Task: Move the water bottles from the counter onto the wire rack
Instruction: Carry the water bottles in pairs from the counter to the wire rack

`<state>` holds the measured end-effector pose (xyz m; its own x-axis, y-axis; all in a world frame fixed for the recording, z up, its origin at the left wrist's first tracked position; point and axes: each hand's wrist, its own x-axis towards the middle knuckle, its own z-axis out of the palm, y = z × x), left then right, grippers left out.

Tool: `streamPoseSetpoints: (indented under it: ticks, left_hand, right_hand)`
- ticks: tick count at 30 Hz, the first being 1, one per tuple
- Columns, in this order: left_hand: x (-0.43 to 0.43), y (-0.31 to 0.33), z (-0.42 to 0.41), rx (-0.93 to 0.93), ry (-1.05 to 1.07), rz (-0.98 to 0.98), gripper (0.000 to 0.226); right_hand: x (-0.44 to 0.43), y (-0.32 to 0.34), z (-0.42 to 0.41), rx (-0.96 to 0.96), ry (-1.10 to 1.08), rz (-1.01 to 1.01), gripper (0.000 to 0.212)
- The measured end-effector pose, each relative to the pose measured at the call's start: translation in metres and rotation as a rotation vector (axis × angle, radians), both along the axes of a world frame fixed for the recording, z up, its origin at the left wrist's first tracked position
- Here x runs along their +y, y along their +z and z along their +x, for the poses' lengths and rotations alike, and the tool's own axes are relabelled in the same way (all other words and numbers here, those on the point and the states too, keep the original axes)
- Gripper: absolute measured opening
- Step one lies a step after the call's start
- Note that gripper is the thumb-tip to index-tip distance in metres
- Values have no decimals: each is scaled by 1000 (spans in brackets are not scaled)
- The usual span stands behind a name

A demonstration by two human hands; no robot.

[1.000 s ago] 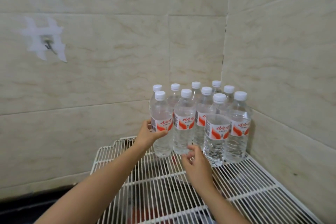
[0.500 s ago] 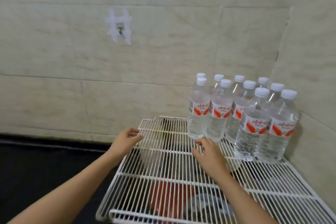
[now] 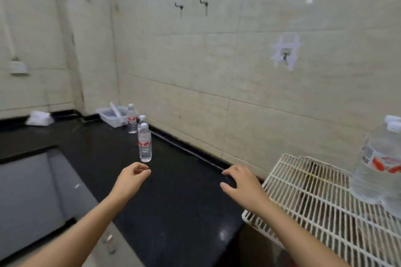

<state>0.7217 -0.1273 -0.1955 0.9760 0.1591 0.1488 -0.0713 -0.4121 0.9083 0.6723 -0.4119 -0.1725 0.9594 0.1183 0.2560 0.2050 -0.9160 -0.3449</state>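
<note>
Left hand [image 3: 132,178]: held empty above the black counter [image 3: 173,197], fingers loosely curled, just short of the nearest bottle.
Right hand [image 3: 240,182]: held empty over the counter, fingers spread, palm down, just beside the left edge of the wire rack [image 3: 303,197].
Nearest counter bottle [image 3: 145,142]: seen upright on the counter near the wall, white cap, red-and-white label.
Far counter bottle [image 3: 131,118]: seen upright farther along the counter, beside a white tray [image 3: 112,116]; a third white cap [image 3: 141,117] is visible between the two bottles.
Rack bottles [image 3: 377,162]: seen standing at the right end of the wire rack, partly cut off by the frame edge; the count cannot be told.
Wall [image 3: 238,71]: beige tiles, two hooks [image 3: 192,6] high up and a taped hook [image 3: 286,55] lower right.
</note>
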Motion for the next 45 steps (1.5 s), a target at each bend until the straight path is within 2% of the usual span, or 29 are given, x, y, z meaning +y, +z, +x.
streamPoseSetpoints:
  ticks: [6, 11, 14, 18, 23, 27, 32, 38, 45]
  left_hand:
    - [132, -8, -73, -20, 185, -28, 4]
    - [254, -10, -156, 21, 325, -7, 5]
    - [317, -7, -197, 17, 398, 5, 8]
    - [377, -8, -236, 28, 493, -12, 7]
    - [421, -20, -251, 44, 559, -55, 5]
    - [437, -25, -240, 52, 549, -57, 4]
    - [458, -19, -198, 32, 541, -15, 9]
    - [493, -15, -107, 35, 536, 28, 8]
    - [519, -23, 17, 34, 504, -13, 8]
  right_hand:
    - [114, -17, 4, 77, 99, -23, 41]
    - [243, -39, -21, 158, 208, -35, 41]
    - [320, -44, -39, 142, 293, -57, 42]
    - [396, -45, -59, 156, 384, -76, 42]
    - [451, -40, -55, 131, 440, -111, 42]
    - [474, -38, -26, 130, 448, -140, 42]
    - [503, -43, 35, 155, 410, -43, 41]
    - [541, -63, 130, 189, 426, 6, 41]
    - [556, -74, 240, 252, 371, 6, 41]
